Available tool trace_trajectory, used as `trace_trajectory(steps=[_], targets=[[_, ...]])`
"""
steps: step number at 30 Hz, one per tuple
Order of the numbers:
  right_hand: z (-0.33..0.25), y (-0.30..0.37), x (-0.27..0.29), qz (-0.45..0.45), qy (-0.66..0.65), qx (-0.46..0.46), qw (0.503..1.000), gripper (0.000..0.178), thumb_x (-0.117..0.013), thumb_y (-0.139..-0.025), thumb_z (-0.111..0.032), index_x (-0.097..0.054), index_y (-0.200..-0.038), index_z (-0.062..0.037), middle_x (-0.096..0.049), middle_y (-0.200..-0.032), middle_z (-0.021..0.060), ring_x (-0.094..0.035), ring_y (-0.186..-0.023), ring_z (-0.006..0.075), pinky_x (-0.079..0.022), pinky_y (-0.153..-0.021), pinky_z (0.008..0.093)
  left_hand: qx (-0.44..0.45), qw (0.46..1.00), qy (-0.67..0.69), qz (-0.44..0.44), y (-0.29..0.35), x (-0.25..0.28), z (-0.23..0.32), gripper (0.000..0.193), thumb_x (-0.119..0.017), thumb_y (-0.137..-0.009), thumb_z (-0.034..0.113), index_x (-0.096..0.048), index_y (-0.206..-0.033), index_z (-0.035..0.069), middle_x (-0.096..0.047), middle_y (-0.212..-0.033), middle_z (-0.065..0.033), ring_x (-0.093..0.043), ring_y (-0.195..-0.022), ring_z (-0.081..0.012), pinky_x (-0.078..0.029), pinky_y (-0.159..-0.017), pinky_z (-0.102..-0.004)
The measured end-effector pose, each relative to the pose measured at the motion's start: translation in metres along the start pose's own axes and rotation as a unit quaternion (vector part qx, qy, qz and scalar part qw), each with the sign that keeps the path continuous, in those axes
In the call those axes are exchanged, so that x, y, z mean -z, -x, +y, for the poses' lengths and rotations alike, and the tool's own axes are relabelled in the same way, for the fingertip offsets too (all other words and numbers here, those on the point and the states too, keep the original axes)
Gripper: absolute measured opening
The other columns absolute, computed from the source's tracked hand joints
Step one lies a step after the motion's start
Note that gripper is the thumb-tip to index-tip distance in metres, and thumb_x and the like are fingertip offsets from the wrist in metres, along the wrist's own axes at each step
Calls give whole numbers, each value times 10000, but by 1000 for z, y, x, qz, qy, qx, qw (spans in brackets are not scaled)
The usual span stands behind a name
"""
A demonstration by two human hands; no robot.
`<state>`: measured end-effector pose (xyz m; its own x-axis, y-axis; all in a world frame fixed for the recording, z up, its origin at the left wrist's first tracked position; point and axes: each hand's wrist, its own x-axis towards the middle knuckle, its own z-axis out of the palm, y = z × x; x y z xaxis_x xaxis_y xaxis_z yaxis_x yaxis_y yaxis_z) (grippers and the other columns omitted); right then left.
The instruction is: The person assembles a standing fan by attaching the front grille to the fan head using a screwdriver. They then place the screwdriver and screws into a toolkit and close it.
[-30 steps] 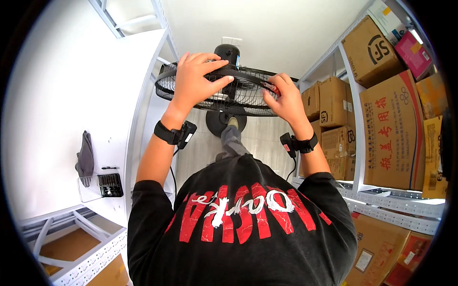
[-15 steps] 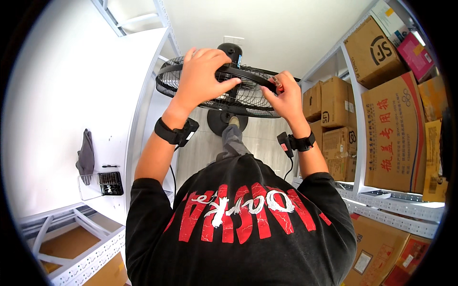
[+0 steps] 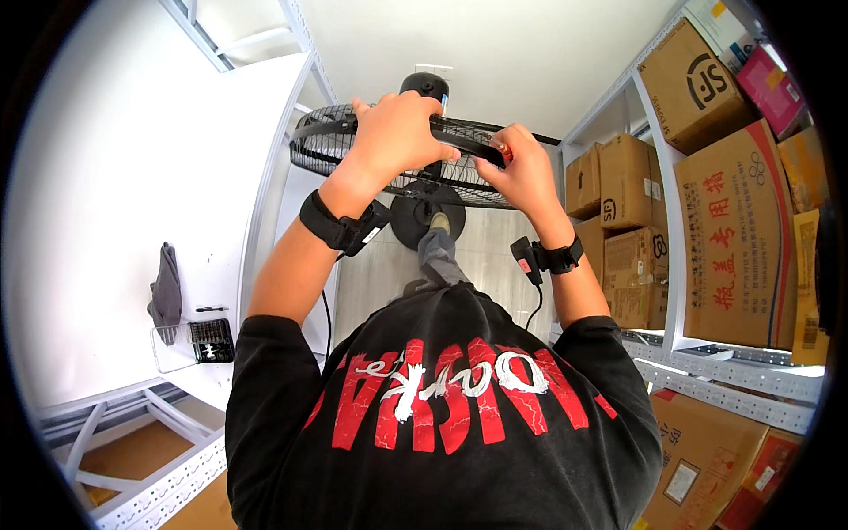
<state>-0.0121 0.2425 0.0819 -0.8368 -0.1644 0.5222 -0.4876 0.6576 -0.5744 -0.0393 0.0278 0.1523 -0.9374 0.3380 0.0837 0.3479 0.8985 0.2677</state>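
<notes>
Clasping the curved, flat black plastic band (image 3: 470, 147) of a round, black wire-caged pedestal fan (image 3: 464, 184) with the left hand (image 3: 393, 132), bending the fingers over its far side and resting the thumb on its near side. Pinching a slim red-and-metallic tool (image 3: 505, 152) between the thumb and fingers of the right hand (image 3: 526, 172), just beside the band's right part; being unable to tell about contact between tip and band. Having the fan directly beneath both hands, with the wire cage reaching leftward past the left hand. Wearing a black strap with a black box on the left wrist (image 3: 325, 223) and another on the right wrist (image 3: 565, 258). Seeing the black cylindrical motor housing (image 3: 426, 84) rising just beyond the left hand and the round black base (image 3: 406, 221) lying below the cage, near a pale shoe (image 3: 439, 222). Farther left, seeing a crumpled dark grey cloth (image 3: 166, 296), a thin black stick-like tool (image 3: 211, 309) and an open black case (image 3: 212, 341) lying close together on a white bench (image 3: 141, 159). Well to the right, seeing brown cardboard boxes (image 3: 738, 234) filling pale metal shelving.
</notes>
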Motion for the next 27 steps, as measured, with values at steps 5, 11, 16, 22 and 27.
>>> trace_trajectory(steps=[5, 11, 16, 22, 27], targets=[[10, 3, -10, 41, 31, 3, 999, 264, -807, -734, -113, -591, -858, -27, -573, -822, 99, -592, -675, 288, -503, -604, 377, -88, 989, -52, 103, -2, -19, -12, 616, -815, -738, 571, -730, -1195, 167, -728, -1090, -22, -667, -1095, -259, -324, -1074, -693], [2, -1, -11, 77, 55, 28, 995, 243, -803, -731, -124, -614, -861, -44, -602, -848, 99, -633, -688, 325, -527, -598, 402, -167, 966, -110, 165, 6, -21, -10, 790, -789, -723, 623, -625, -1351, 172, -606, -1337, -58, -550, -1278, -281, -246, -1104, -763], [1, -3, -8, 62, 76, 20, 995, 255, -830, -749, -120, -622, -855, -18, -587, -813, 80, -594, -663, 251, -504, -603, 352, -177, 959, -147, 162, 21, -35, 7, 1008, -895, -602, 553, -516, -1457, 176, -524, -1426, -83, -463, -1381, -315, -243, -1098, -772], [15, -2, 17, -8, -25, 28, 999, 465, -893, -724, -253, -698, -1092, -47, -664, -1033, 109, -666, -876, 282, -545, -737, 368, -192, 964, -124, 138, 3, -28, -12, 1031, -914, -536, 547, -552, -1422, 164, -594, -1333, -57, -568, -1257, -267, -270, -1131, -713], [50, 22, 24, -7, -49, -55, 997, 729, -945, -664, -265, -656, -1309, -85, -594, -1280, 98, -616, -1081, 236, -538, -842, 338, -196, 960, -84, 179, -5, -25, -21, 981, -891, -552, 584, -612, -1378, 134, -641, -1261, -72, -605, -1192, -271, -315, -1164, -600]])
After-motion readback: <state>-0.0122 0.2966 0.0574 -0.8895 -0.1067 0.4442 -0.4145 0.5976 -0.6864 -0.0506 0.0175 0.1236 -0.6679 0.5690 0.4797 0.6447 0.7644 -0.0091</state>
